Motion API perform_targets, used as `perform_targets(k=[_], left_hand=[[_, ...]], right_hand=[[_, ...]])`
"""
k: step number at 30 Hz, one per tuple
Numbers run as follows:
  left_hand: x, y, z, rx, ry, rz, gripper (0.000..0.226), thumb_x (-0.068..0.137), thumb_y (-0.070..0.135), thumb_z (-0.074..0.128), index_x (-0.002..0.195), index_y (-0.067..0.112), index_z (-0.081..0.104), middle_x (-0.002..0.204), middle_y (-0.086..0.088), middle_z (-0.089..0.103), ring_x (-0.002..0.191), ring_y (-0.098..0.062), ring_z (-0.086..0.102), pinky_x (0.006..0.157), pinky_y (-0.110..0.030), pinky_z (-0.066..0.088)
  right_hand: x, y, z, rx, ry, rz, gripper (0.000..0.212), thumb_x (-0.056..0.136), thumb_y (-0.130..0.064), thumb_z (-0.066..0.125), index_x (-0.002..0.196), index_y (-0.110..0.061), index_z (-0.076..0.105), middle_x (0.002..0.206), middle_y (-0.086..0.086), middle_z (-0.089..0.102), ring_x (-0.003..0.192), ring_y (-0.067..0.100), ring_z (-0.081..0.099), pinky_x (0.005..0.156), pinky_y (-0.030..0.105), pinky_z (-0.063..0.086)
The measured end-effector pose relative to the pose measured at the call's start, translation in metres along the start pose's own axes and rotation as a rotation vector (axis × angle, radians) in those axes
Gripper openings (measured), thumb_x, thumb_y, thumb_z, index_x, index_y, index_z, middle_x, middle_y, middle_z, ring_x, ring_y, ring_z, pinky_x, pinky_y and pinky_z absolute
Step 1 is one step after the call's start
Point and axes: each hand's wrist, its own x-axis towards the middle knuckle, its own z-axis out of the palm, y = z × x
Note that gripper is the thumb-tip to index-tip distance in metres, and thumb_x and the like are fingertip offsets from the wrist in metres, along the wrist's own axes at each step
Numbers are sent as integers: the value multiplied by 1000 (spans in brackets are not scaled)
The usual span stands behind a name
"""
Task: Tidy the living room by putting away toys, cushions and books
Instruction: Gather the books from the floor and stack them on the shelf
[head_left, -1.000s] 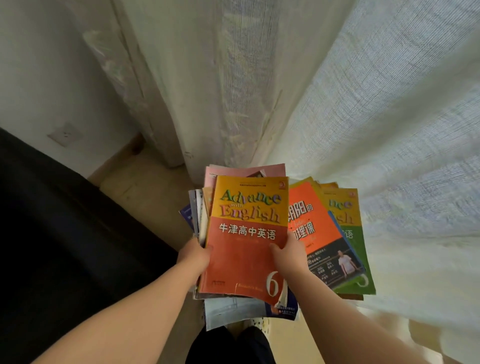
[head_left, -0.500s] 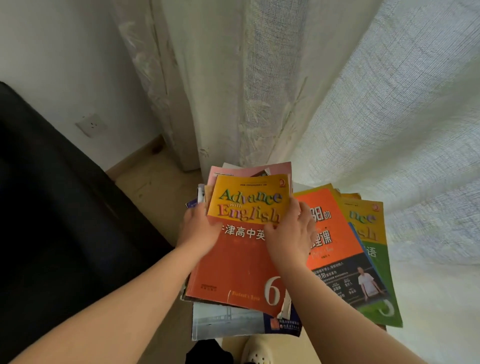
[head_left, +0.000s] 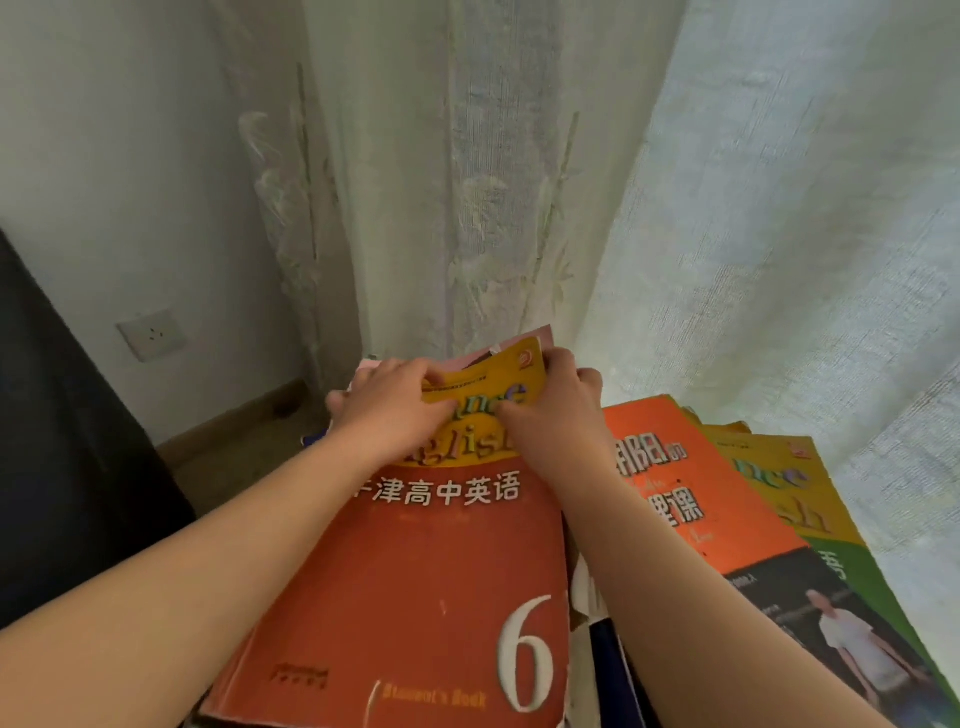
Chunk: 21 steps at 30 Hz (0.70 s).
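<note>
An orange and yellow "Advance with English" book (head_left: 415, 582) with a big white 6 tops a stack of books in front of me. My left hand (head_left: 387, 415) and my right hand (head_left: 556, 415) both grip the far end of that book, fingers curled over its yellow top edge, which bends upward. A pink book (head_left: 511, 340) peeks out behind the edge. To the right lie an orange book (head_left: 675, 499) with Chinese characters and, under it, a yellow and green book (head_left: 774, 478).
Pale curtains (head_left: 493, 182) hang just behind the stack, and a sheer one (head_left: 779, 234) fills the right. A dark sofa side (head_left: 57, 441) stands at the left. A wall socket (head_left: 151, 333) sits low on the white wall above a wooden skirting.
Both hands slid from the near end and middle of the top book up to its far edge and took hold of it. The view came closer to the stack.
</note>
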Motion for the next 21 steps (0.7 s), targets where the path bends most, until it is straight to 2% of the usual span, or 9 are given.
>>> perform_targets(k=[3,7,9,12,16,19,21], left_hand=[[-13,-8,10,9,62,88,39,88,49,50,125,35,49,139,5,45,132,-20,35,109,-43,27],[-31,-14,10,62,21,171,41,88,52,48,125,35,49,141,7,44,133,-19,36,111,-44,24],[-44,-21,2,66,2,152,40,87,53,50,123,35,50,144,4,37,135,-22,30,110,-41,27],[-67,-34,-5,78,-55,60,50,87,54,50,131,33,43,149,-1,27,135,-29,26,107,-41,27],[-100,-51,-16,30,-62,2,51,88,47,52,135,30,41,142,-3,38,130,-29,33,105,-40,33],[-120,-60,-24,-136,-70,-20,45,87,30,56,132,27,47,134,-4,48,125,-29,40,100,-35,40],[-132,-64,-26,-495,-85,-98,42,87,17,59,128,19,51,124,-6,56,114,-27,51,90,-31,45]], right_hand=[[-11,5,-1,2,16,-30,50,84,-27,56,130,-21,36,113,3,43,110,28,51,88,40,44],[-41,9,-2,-111,18,5,60,84,-31,57,138,-23,31,127,6,49,118,29,48,95,42,43],[-59,7,-5,-152,32,17,62,85,-33,57,140,-24,30,131,6,48,121,28,46,99,44,41],[-83,7,-11,-188,82,57,62,86,-36,57,141,-25,29,134,4,45,126,25,42,103,42,37],[-120,5,-11,-281,161,91,46,89,-41,54,129,-24,41,131,2,46,123,23,41,102,37,35],[-142,2,-5,-355,109,106,55,88,-43,53,137,-25,34,138,-1,43,130,23,35,106,40,29],[-155,0,-2,-350,72,114,70,87,-41,55,145,-23,22,146,0,35,135,24,29,110,41,24]])
